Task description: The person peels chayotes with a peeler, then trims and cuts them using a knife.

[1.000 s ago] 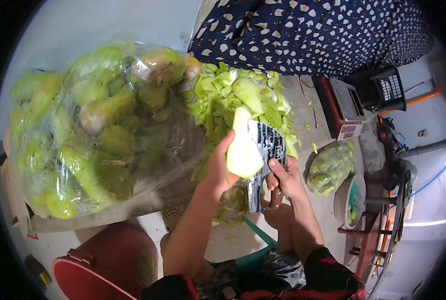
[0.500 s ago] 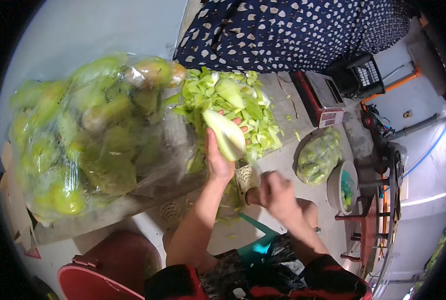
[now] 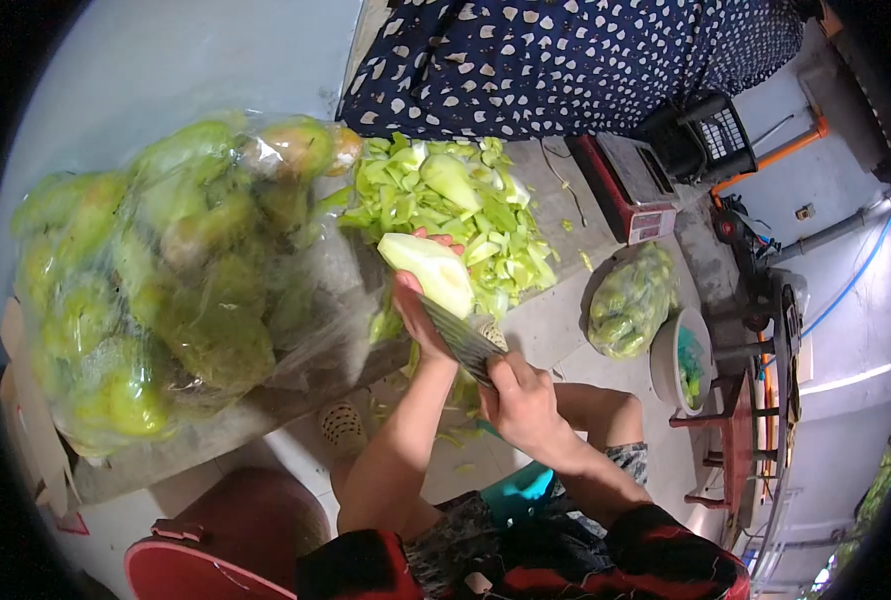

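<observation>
My left hand (image 3: 424,318) is wrapped round a peeled green mango (image 3: 428,272), pale and smooth. In my right hand (image 3: 528,402) is a knife (image 3: 463,336) by its handle. Its broad, ridged-looking blade slants up to the left, near the lower side of the mango and my left palm; whether it touches cannot be made out. Behind the mango lies a heap of green slices and peel (image 3: 511,235), with a larger pale green piece (image 3: 452,182) on top.
A clear plastic bag of green mangoes (image 3: 196,260) fills the left of the ledge. A red scale (image 3: 631,190) stands at the back right. On the floor are a filled plastic bag (image 3: 634,300), a white basin (image 3: 664,372) and a red bin (image 3: 231,525).
The knife has swung from beside my right knee up to the mango, and my right hand moved left with it. My left hand has tilted the mango flatter.
</observation>
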`<state>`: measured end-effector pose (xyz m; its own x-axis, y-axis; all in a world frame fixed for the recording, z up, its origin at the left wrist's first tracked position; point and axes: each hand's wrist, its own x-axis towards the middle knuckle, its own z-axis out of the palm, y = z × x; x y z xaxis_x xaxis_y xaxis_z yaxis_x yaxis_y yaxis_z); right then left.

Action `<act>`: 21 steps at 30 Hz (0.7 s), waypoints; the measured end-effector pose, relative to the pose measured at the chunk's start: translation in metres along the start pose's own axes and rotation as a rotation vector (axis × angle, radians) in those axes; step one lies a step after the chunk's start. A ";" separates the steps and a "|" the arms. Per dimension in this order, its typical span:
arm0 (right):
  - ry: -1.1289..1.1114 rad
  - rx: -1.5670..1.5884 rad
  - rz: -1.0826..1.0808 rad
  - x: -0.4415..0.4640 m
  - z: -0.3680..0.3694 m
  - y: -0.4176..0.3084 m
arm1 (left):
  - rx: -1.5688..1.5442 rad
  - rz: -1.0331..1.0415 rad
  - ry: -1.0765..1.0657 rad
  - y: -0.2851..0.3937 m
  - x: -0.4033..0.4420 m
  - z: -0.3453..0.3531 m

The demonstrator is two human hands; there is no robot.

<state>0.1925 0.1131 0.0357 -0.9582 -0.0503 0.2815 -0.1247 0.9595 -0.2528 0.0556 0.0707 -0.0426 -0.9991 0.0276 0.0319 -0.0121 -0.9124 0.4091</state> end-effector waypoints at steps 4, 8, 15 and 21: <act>-0.029 -0.010 0.051 -0.001 -0.004 -0.004 | 0.009 0.024 0.010 0.002 0.001 0.000; -0.027 0.000 0.010 0.003 0.003 0.000 | -0.063 0.018 -0.037 0.000 0.003 -0.010; -0.045 0.007 0.054 0.015 0.019 0.005 | -0.083 -0.009 -0.085 -0.004 0.003 -0.019; 0.002 0.075 0.067 0.025 0.025 0.004 | -0.001 0.055 -0.020 0.004 0.001 -0.009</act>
<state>0.1612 0.1089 0.0181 -0.9646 0.0139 0.2635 -0.0793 0.9372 -0.3397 0.0543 0.0634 -0.0489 -0.9973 -0.0149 0.0725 0.0431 -0.9131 0.4053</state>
